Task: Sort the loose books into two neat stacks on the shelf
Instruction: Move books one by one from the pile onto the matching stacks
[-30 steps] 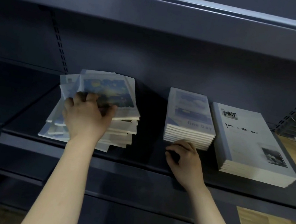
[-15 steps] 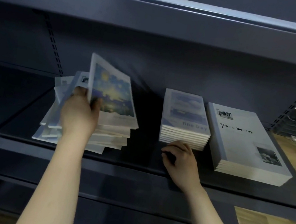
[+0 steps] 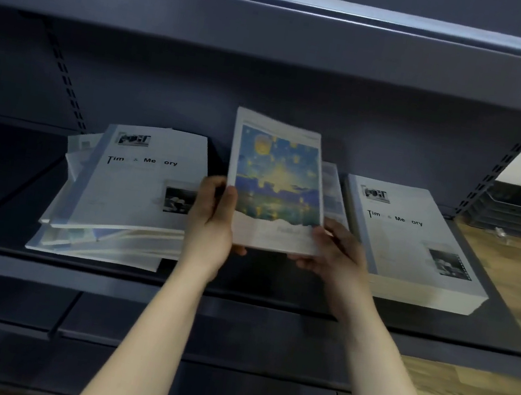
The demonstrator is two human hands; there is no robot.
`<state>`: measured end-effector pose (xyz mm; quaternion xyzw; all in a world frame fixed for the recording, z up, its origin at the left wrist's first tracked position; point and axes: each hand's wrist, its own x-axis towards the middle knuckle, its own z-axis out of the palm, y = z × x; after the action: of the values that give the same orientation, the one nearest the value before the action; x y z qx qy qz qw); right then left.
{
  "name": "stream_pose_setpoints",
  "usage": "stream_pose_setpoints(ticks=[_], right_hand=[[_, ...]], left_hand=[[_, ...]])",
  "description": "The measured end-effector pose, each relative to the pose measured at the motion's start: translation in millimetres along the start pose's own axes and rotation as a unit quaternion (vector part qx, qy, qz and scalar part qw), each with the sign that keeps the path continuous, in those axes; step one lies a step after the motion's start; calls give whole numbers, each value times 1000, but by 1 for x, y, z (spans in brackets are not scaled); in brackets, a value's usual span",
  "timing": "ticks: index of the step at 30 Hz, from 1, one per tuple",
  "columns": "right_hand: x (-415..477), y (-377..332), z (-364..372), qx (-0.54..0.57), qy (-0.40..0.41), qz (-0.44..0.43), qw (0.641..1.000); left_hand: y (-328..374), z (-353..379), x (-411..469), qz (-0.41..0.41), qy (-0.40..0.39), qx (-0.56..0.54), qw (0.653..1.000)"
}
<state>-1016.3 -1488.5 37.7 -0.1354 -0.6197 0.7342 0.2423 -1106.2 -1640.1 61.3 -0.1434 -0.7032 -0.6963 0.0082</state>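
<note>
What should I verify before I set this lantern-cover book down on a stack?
1. Hold on the lantern-cover book: left grip and right grip hold its lower sides: ok.
2. Book lying flat for placing: it stands tilted up: not ok.
3. Middle stack behind it: mostly hidden, top cover unreadable: cannot tell.
4. Right Time & Memory stack squared: ok.
5. Left pile tidy: fanned, edges askew: not ok.

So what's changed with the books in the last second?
The left hand lifted the painted-cover book off the loose pile and carried it right; the right hand left the shelf edge and grips it too. The far-right stack stayed put.
</note>
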Motion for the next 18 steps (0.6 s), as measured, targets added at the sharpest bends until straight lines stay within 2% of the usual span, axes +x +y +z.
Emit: stream_pose_setpoints(ticks=[4, 10, 13, 16, 18], right_hand=[[7, -3, -20, 12, 64, -24, 998], [12, 3, -39, -54, 118, -12, 991], [12, 0, -39, -64, 119, -5, 991], [13, 1, -41, -89, 95, -41, 991], [16, 7, -45, -167, 71, -55, 982]], left_hand=[[-14, 14, -4, -7, -82, 50, 995], [-47, 19, -12, 85, -86, 225, 967], [-63, 19, -11, 104, -79, 288, 949], [-71, 18, -10, 118, -77, 331, 933], [-76, 18, -9, 120, -74, 351, 926]])
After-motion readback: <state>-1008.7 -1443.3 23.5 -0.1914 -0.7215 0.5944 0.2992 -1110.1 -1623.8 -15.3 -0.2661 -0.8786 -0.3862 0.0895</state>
